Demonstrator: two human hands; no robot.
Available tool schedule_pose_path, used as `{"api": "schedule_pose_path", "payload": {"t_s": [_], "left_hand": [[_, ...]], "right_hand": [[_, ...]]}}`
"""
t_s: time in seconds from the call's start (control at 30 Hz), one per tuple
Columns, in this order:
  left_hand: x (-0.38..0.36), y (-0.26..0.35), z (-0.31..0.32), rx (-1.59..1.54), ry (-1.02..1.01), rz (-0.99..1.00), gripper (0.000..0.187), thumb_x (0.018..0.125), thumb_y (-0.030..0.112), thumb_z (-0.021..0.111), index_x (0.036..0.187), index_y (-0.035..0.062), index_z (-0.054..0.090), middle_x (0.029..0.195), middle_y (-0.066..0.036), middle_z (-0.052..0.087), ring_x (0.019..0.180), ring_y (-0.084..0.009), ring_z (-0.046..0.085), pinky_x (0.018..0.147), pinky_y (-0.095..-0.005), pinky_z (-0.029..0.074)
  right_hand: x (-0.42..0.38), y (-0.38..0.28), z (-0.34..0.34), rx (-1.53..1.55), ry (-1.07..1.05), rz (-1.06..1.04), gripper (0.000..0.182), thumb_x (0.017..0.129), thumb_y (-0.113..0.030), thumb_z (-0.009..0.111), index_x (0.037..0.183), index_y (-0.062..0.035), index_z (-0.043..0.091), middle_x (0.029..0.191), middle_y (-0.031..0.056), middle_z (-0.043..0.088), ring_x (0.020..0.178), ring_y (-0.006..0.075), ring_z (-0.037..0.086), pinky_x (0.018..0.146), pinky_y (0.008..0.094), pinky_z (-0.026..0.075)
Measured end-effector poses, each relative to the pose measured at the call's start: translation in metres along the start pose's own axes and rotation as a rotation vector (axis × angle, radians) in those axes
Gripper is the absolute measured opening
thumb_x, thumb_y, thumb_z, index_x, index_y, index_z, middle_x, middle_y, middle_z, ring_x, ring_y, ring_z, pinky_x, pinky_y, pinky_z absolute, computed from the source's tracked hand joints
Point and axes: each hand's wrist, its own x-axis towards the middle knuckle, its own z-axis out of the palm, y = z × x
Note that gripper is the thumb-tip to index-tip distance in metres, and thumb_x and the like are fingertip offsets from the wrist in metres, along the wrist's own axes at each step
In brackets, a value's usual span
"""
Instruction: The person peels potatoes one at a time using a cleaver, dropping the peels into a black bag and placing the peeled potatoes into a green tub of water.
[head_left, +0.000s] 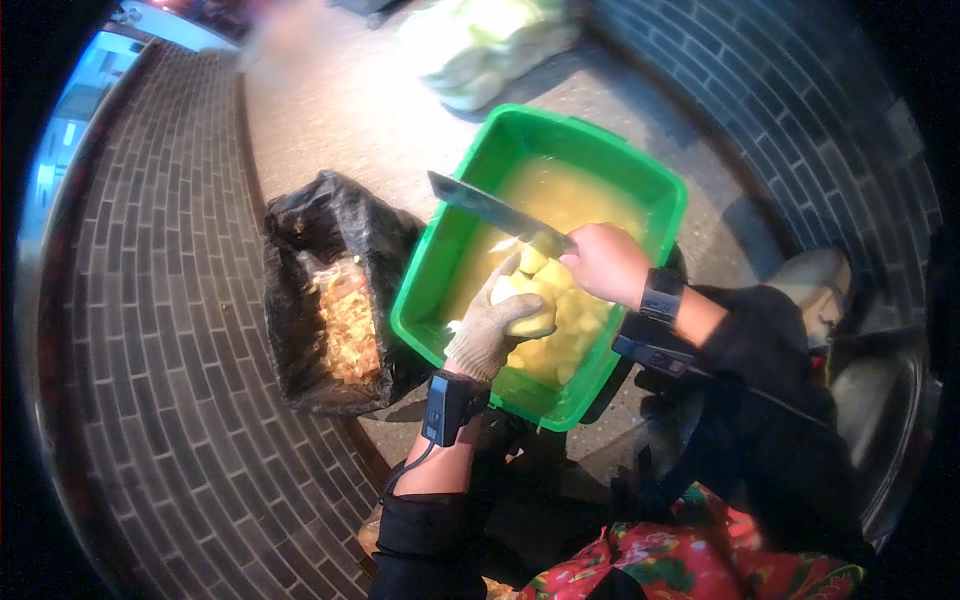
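Observation:
My left hand (490, 318), in a pale knit glove, is closed around a peeled potato (528, 308) over a green plastic tub (423, 290). My bare right hand (608, 262) grips a knife (497, 212) with a broad blade pointing up and to the left across the tub. Cut potato pieces (545, 270) show between the two hands, close to the blade. Below them, cloudy yellowish water fills the tub, and more potato chunks (570, 335) lie in it toward the near side. The knife's handle is mostly hidden in my right fist.
Left of the tub stands an open black plastic bag (345, 215) with peelings (348, 320) inside. A clear bag of green-and-white vegetables (485, 45) lies on the floor beyond. Dark brick-patterned surfaces (165, 270) curve along both sides. My shoe (812, 290) is at the right.

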Motion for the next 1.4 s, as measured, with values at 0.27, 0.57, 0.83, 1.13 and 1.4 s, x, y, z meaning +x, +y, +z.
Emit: {"api": "schedule_pose_path", "payload": {"t_s": [0.27,0.57,0.83,1.13,1.4], "left_hand": [[0.002,0.0,0.004,0.052,0.071,-0.078,0.08,0.08,0.012,0.069,0.148,0.0082,0.028,0.121,-0.015,0.054,0.111,-0.0304,0.058,0.089,-0.0468,0.056],[0.003,0.018,-0.025,-0.289,0.192,0.016,0.058,0.081,0.021,0.059,0.135,0.005,0.045,0.12,-0.016,0.059,0.107,-0.0336,0.06,0.093,-0.0492,0.052],[-0.014,0.03,-0.018,-0.138,0.149,0.224,0.051,0.084,0.017,0.064,0.131,0.0024,0.049,0.117,-0.012,0.06,0.107,-0.0232,0.061,0.091,-0.0377,0.052],[-0.013,0.033,-0.015,0.515,0.247,0.272,0.064,0.07,0.014,0.085,0.123,0.0019,0.052,0.106,-0.006,0.064,0.091,-0.0127,0.062,0.08,-0.0268,0.053],[-0.01,0.015,-0.017,-0.158,-0.008,0.242,0.064,0.075,0.011,0.077,0.131,0.0047,0.046,0.113,-0.01,0.062,0.094,-0.0215,0.065,0.078,-0.0343,0.057]], "right_hand": [[0.004,0.001,-0.007,-0.072,-0.025,0.043,0.02,0.083,-0.017,0.064,0.09,0.0012,0.069,0.082,0.0238,0.066,0.079,0.0399,0.065,0.075,0.0473,0.05],[0.009,0.003,-0.009,0.398,-0.066,-0.064,0.024,0.083,-0.017,0.066,0.094,0.0036,0.069,0.087,0.0208,0.071,0.079,0.0324,0.07,0.076,0.0401,0.054],[0.0,-0.017,-0.021,0.424,-0.093,-0.169,0.028,0.082,-0.019,0.067,0.099,0.0033,0.067,0.088,0.0187,0.072,0.079,0.0289,0.071,0.075,0.0373,0.054],[0.001,-0.02,-0.019,0.213,-0.151,-0.313,0.024,0.083,-0.019,0.067,0.099,-0.0001,0.067,0.083,0.0171,0.071,0.075,0.0292,0.069,0.071,0.0371,0.054],[-0.002,-0.025,-0.007,0.369,-0.06,-0.309,0.024,0.087,-0.016,0.068,0.104,0.0012,0.068,0.087,0.0153,0.073,0.077,0.022,0.072,0.071,0.0322,0.054]]}}
